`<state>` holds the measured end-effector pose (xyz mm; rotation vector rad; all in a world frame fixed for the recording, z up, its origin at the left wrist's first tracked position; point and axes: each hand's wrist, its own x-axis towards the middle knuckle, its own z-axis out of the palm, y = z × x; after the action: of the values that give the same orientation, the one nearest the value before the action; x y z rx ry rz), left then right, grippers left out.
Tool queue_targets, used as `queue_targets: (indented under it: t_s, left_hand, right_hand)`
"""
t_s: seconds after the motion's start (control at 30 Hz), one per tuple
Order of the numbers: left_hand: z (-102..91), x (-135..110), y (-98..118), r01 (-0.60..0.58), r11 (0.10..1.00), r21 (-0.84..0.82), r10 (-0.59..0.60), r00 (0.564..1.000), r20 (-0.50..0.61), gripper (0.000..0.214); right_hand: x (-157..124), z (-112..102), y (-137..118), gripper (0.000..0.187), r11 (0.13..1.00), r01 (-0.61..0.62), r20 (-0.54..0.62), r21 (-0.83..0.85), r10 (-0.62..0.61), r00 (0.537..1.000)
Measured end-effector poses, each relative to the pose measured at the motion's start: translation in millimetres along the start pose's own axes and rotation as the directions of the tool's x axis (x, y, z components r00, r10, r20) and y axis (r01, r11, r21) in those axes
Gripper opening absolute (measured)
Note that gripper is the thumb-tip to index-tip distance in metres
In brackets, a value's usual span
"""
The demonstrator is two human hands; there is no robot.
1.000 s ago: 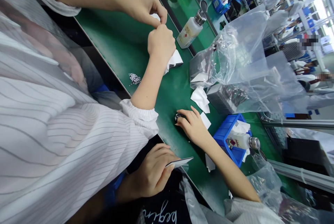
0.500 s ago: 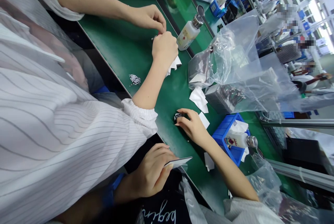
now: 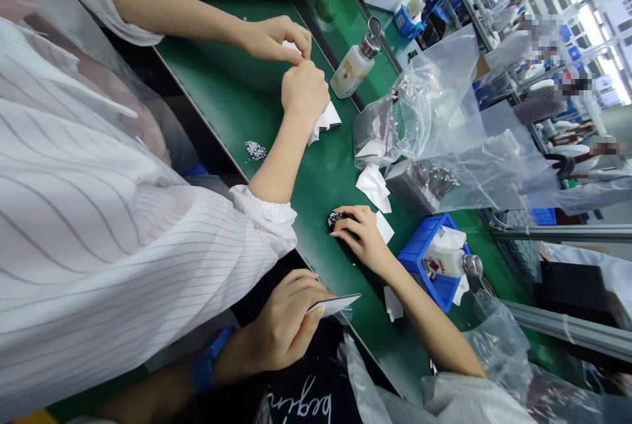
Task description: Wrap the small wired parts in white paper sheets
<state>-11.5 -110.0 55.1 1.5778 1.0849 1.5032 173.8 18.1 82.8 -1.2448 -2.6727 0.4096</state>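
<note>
Currently | left hand (image 3: 289, 320): gripping white card (image 3: 340, 305), below-left of blue bin (image 3: 413, 257) | right hand (image 3: 363, 234): fingers closed around black-and-white bundle (image 3: 332, 219), left of bin | risk: bundle could tip or scatter — likely causes, loosened fingers or co-worker's forearm (image 3: 284, 170) swinging across

From here I can make out one word, "begin", in white script on the black cloth (image 3: 291, 379); labels on the near bottle (image 3: 352, 70) and farther bottle (image 3: 448, 264) are too small.
</note>
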Motion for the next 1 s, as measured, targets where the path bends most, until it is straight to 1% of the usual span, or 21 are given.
queue_targets:
  t_s: [0.07,0.13,0.23,0.33,0.37,0.43,0.47,0.53,0.6,0.63,0.67,0.73,0.77,0.8,0.87,1.0]
  left_hand:
    - [-6.9,3.5,-3.0,-0.13,0.991,-0.015,0.131,0.986,0.098,0.039]
    - [-10.9,5.7,-5.8,-0.204,0.979,-0.018,0.205,0.971,0.121,0.032]
    - [-11.4,6.2,-8.1,-0.209,0.978,-0.013,0.209,0.973,0.096,0.034]
    - [-9.5,4.6,-9.0,-0.215,0.977,-0.001,0.214,0.972,0.099,0.036]
    - [-9.1,3.7,-9.4,-0.215,0.976,0.013,0.213,0.971,0.105,0.041]
    - [-8.8,1.3,-10.4,-0.213,0.976,0.048,0.205,0.969,0.135,0.064]
    - [-8.8,0.2,-11.0,-0.202,0.977,0.064,0.191,0.97,0.15,0.069]
    - [-9.0,-1.2,-11.8,-0.198,0.976,0.086,0.18,0.968,0.177,0.071]
    - [-9.1,-0.6,-11.0,-0.203,0.974,0.1,0.18,0.963,0.2,0.071]
    - [-9.0,0.6,-9.9,-0.201,0.974,0.103,0.177,0.963,0.204,0.07]
    - [-8.8,2.1,-8.4,-0.198,0.975,0.099,0.176,0.964,0.197,0.066]
    - [-8.5,5.4,-4.8,-0.196,0.978,0.076,0.183,0.971,0.156,0.044]
    - [-8.3,6.7,-3.1,-0.197,0.978,0.068,0.186,0.972,0.14,0.034]
    - [-8.2,7.8,-1.7,-0.201,0.977,0.066,0.192,0.972,0.132,0.029]
    - [-8.0,8.7,-0.1,-0.204,0.976,0.075,0.192,0.971,0.146,0.027]
    - [-7.3,8.2,-0.1,-0.191,0.978,0.086,0.174,0.969,0.177,0.022]
  right_hand:
    - [-2.6,3.6,-0.9,0.018,1.0,-0.007,-0.023,-0.01,0.007,1.0]
    - [-5.1,7.2,-2.2,0.016,1.0,-0.009,-0.035,-0.023,0.008,0.999]
    - [-9.0,10.2,-3.6,0.015,1.0,-0.019,-0.041,-0.024,0.018,0.999]
    - [-13.0,8.5,-1.5,0.015,0.999,-0.017,-0.032,0.036,0.018,0.999]
    - [-14.1,7.0,-0.2,0.014,0.997,-0.017,-0.019,0.078,0.019,1.0]
    - [-15.4,4.0,2.0,0.013,0.98,-0.044,0.004,0.196,0.044,0.999]
    - [-15.2,3.1,2.2,0.014,0.961,-0.069,0.001,0.266,0.071,0.997]
    - [-12.9,3.8,0.2,0.021,0.909,-0.122,-0.047,0.4,0.154,0.987]
    - [-8.1,7.6,-4.7,0.028,0.854,-0.17,-0.111,0.491,0.255,0.96]
    - [-5.3,10.3,-7.7,0.031,0.837,-0.195,-0.136,0.511,0.303,0.943]
    - [-2.6,13.2,-10.5,0.033,0.831,-0.22,-0.157,0.511,0.342,0.927]
    - [1.2,18.0,-14.4,0.031,0.853,-0.255,-0.194,0.455,0.374,0.907]
    - [1.9,19.6,-15.2,0.028,0.873,-0.257,-0.207,0.414,0.365,0.908]
    - [1.8,20.6,-15.0,0.026,0.894,-0.248,-0.215,0.374,0.343,0.914]
    - [-0.4,20.9,-12.5,0.024,0.923,-0.214,-0.212,0.319,0.29,0.933]
    - [-4.9,21.3,-4.1,0.027,0.952,-0.159,-0.196,0.261,0.213,0.957]
